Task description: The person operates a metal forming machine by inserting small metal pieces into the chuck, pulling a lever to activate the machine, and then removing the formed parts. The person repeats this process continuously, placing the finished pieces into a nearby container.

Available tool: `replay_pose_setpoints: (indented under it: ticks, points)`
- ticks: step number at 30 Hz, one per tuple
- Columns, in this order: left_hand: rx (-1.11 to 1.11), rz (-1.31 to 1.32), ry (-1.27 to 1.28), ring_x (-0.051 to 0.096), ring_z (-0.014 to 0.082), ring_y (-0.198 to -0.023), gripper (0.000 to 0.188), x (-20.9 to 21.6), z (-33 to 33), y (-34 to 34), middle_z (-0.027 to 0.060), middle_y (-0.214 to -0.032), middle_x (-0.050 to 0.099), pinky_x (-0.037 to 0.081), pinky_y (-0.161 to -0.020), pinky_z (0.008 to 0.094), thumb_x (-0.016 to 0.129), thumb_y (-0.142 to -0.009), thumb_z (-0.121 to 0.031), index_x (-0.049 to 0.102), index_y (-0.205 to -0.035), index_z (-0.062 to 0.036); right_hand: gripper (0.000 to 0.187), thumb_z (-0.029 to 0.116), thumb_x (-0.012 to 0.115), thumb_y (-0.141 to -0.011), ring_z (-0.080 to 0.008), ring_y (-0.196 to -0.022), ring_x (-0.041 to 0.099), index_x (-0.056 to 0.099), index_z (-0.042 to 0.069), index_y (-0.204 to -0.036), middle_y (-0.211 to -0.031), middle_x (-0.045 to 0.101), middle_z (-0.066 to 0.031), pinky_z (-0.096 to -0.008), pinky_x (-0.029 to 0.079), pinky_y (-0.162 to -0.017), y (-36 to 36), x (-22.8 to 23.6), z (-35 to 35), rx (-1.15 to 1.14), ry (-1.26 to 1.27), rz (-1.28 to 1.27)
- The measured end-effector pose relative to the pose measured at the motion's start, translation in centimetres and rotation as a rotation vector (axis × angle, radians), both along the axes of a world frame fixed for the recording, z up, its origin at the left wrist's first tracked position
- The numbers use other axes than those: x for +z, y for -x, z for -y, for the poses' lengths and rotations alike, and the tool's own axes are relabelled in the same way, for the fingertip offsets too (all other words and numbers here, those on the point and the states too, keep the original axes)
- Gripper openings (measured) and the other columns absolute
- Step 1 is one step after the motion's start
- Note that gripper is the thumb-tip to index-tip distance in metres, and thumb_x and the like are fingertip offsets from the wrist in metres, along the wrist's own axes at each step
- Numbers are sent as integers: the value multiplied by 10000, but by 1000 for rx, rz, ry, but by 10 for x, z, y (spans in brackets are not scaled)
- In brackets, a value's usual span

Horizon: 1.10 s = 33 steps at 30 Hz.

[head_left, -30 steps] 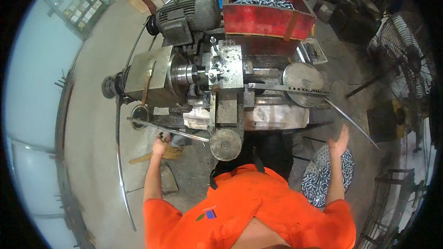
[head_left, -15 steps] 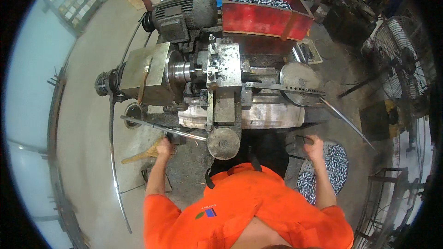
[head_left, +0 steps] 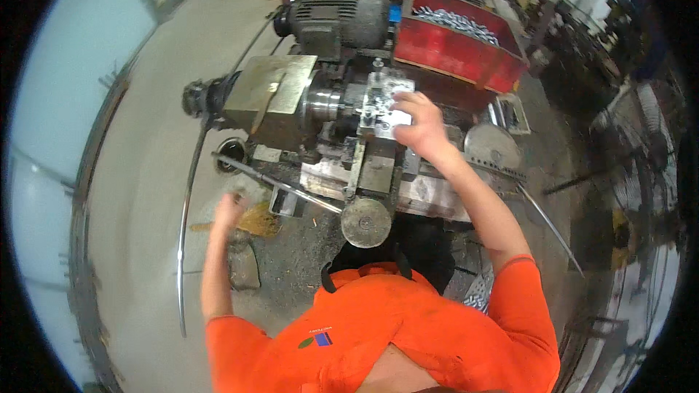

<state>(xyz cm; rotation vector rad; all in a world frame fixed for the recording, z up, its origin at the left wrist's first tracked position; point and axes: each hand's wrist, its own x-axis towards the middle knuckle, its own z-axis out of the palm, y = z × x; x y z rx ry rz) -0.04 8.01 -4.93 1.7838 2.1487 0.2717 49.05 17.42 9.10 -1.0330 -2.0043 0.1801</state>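
Arms: since the last frame, my right has swung far and left, from beside the metal pins [head_left: 477, 298] to over the machine; my left has moved a little further left, and the whole view has shifted.
Lathe [head_left: 375, 171]: lies across the scene in front of me, its spindle line running left to right.
Tool block [head_left: 382, 98]: on the lathe's middle, just right of the chuck [head_left: 324, 105], long axis near to far.
Nearer hand: my right hand [head_left: 422, 124], at the block's right side; my left hand [head_left: 230, 211] is well apart, near and left.
Block's face: rectangular, pale bare metal, dark-speckled, bolts standing along its left.
Right fingers: spread, half bent, nothing seen in them; touching or hovering, I cannot tell.
Left fingers: bunched, blurred, by the broom [head_left: 258, 220]; I cannot tell whether they hold anything.
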Motion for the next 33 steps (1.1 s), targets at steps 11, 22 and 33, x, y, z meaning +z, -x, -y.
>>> replay_pose_setpoints:
  ticks: [11, 22, 33]
  points:
    - [630, -290, -285, 607, 390, -859, 507, 36, 113, 69, 224, -860, 633, 463, -738, 464, 521, -834, -503, 630, -965, -26, 278, 192, 638, -546, -338, -811, 633, 665, -12, -733, -825, 648, -207, -393, 515, -767, 109, -7, -63, 29, 342, 590]
    - [413, 109, 25, 627, 256, -601, 264, 61, 102, 33, 150, -624, 592, 494, -566, 368, 660, -758, -239, 601, -778, 18, 282, 268, 611, -546, -341, -752, 581, 663, 6, -637, -704, 616, -165, -404, 490, -708, 29, 50, -66, -92, -36, 628]
    - [325, 765, -260, 542, 172, -474, 295, 25, 35, 64, 72, -588, 532, 505, -481, 324, 653, -823, -217, 556, -917, 45, 431, 150, 609, -606, -263, -980, 592, 642, 24, -1017, -1159, 582, -140, -311, 461, -835, -179, 96, 42, -420, -51, 93]
